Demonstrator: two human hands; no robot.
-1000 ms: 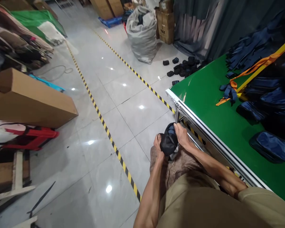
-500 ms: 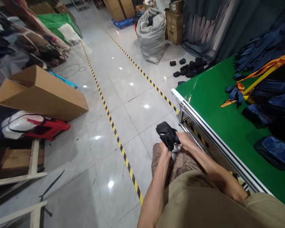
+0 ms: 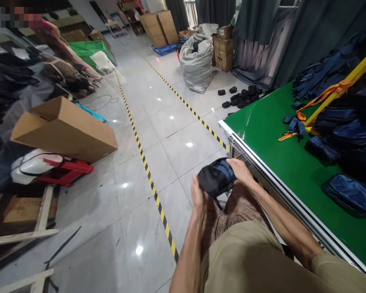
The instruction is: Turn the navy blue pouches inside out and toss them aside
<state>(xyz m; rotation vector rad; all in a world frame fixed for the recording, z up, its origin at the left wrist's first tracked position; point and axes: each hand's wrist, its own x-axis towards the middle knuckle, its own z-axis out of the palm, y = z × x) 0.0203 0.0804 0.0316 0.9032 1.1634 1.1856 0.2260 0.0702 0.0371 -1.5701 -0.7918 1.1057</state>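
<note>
Above my lap I hold a small black and dark blue fabric pouch (image 3: 215, 179) between both hands. My left hand (image 3: 198, 193) grips its left side, with the fingers partly hidden beneath it. On the other side, my right hand (image 3: 239, 171) pinches the upper right edge near the blue panel. The pouch looks rounded and filled out, its black face towards me. Close to my right arm runs the metal-edged green table (image 3: 262, 118), on which several similar blue-black pouches (image 3: 350, 193) lie.
Several small black pouches (image 3: 242, 97) lie on the floor beyond the table. A big grey sack (image 3: 197, 65) stands behind them. At left are an open cardboard box (image 3: 70, 130) and a red and white item (image 3: 57, 169). A yellow bar (image 3: 347, 85) with orange strap crosses the table.
The pouch was crumpled and bunched between my hands; now it is spread into a rounded shape with its blue panel showing. My hands have moved farther apart around it.
</note>
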